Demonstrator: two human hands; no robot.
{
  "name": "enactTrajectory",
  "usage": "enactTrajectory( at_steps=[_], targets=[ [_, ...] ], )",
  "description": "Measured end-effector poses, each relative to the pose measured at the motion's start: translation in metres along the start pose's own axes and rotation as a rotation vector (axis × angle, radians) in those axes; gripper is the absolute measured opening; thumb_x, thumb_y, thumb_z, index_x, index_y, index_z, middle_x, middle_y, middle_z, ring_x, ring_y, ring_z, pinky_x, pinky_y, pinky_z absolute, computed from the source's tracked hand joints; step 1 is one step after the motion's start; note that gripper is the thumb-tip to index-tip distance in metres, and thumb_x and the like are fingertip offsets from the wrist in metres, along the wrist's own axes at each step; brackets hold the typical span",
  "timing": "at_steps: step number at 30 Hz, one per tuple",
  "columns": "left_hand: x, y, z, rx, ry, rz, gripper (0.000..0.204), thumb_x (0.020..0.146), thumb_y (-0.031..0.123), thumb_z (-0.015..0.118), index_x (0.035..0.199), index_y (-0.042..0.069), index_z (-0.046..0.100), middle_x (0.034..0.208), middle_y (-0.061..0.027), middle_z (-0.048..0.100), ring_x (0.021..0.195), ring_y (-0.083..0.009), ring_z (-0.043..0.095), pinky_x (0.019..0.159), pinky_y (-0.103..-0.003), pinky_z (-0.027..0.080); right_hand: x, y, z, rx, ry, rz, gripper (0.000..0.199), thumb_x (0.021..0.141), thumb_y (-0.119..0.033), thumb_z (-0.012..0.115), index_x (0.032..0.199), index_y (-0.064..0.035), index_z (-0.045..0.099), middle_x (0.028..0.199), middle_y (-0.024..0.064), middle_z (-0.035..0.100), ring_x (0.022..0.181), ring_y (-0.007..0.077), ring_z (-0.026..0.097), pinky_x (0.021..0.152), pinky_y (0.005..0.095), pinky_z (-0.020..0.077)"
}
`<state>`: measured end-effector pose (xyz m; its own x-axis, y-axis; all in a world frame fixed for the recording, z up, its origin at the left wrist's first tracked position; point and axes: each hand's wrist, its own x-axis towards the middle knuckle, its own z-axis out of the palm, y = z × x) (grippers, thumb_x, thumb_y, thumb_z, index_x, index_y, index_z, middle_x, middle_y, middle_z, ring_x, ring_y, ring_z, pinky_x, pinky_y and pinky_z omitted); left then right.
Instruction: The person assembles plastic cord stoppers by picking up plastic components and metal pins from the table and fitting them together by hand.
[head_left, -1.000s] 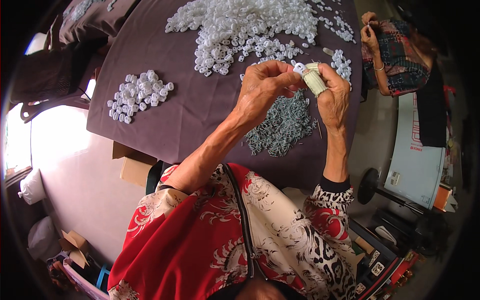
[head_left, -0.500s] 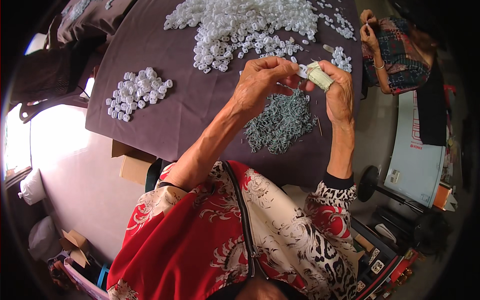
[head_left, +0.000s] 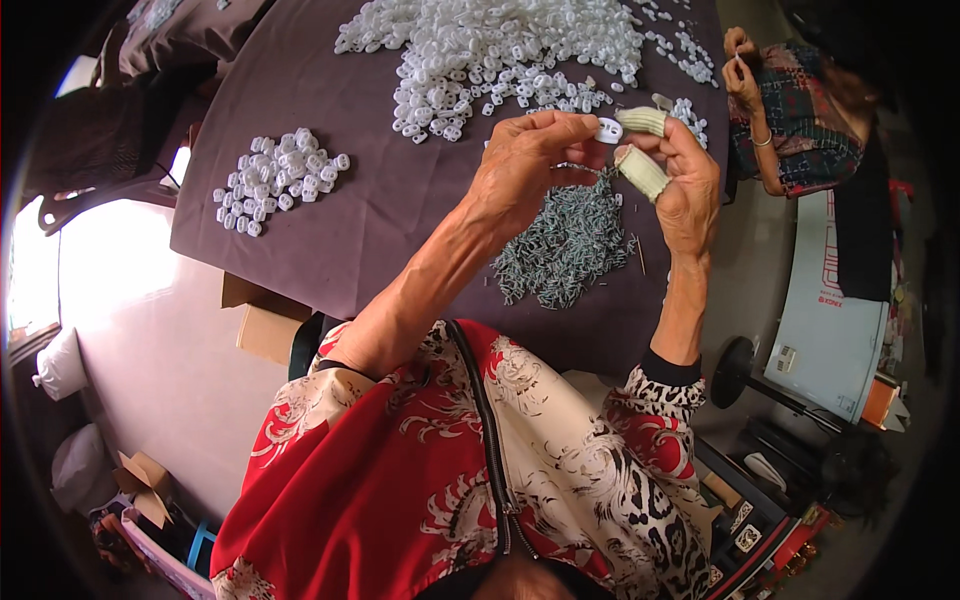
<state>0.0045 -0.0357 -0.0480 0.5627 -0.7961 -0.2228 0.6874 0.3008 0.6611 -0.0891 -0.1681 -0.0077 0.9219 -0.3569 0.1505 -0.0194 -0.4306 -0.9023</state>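
Observation:
My left hand (head_left: 532, 165) pinches a small white oval plastic piece (head_left: 608, 130) with holes in it, between thumb and forefinger. Facing it, my right hand (head_left: 690, 190) has its thumb and forefinger spread apart, and nothing shows between them. Pale ribbed finger covers sit on that hand: one on the thumb (head_left: 643, 173), another on the forefinger (head_left: 642, 121). Below both hands lies a heap of small grey-green pin-like pieces (head_left: 560, 250). A thin stick (head_left: 641, 256) rests at the heap's right side.
Many similar white pieces form a large pile (head_left: 510, 50) at the far side of the dark-covered table (head_left: 385, 215). A smaller white pile (head_left: 280, 180) lies left, and another cluster (head_left: 688, 120) lies beyond my right hand. At the right sits another person (head_left: 800, 120), hands raised.
My right thumb and forefinger have parted and drawn back from the white piece, which they were touching before. The left hand keeps its pinch and has barely moved.

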Motion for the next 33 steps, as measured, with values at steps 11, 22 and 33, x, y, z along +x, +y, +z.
enactTrajectory(
  at_steps=[11, 22, 33],
  targets=[
    [-0.003, -0.003, 0.006, -0.167, -0.016, -0.032, 0.015, 0.081, 0.016, 0.059, 0.083, 0.001, 0.058, 0.07, -0.0015, 0.055, 0.065, -0.0096, 0.054, 0.064, -0.028, 0.049, -0.002, -0.008, 0.019, -0.554, 0.191, -0.307, 0.029, 0.068, -0.005, 0.065, 0.096, -0.0013, 0.057, 0.087, 0.0106, 0.061, 0.079, 0.0217, 0.06, 0.07, 0.0289, 0.0464],
    [-0.002, -0.006, 0.005, -0.146, -0.033, -0.027, 0.013, 0.082, 0.015, 0.057, 0.086, 0.002, 0.056, 0.081, -0.003, 0.06, 0.073, -0.011, 0.057, 0.068, -0.031, 0.049, -0.002, -0.008, 0.022, -0.617, 0.214, -0.468, 0.029, 0.063, 0.002, 0.061, 0.091, 0.0004, 0.055, 0.085, 0.0123, 0.06, 0.084, 0.03, 0.057, 0.069, 0.0349, 0.0474],
    [-0.005, -0.006, 0.005, -0.157, -0.02, -0.045, 0.014, 0.082, 0.014, 0.057, 0.088, 0.001, 0.056, 0.083, -0.0042, 0.06, 0.074, -0.0111, 0.058, 0.07, -0.032, 0.049, -0.003, -0.005, 0.019, -0.599, 0.214, -0.399, 0.029, 0.061, 0.001, 0.062, 0.09, 0.0008, 0.056, 0.086, 0.0138, 0.06, 0.085, 0.0305, 0.058, 0.07, 0.034, 0.0482]
  ],
)
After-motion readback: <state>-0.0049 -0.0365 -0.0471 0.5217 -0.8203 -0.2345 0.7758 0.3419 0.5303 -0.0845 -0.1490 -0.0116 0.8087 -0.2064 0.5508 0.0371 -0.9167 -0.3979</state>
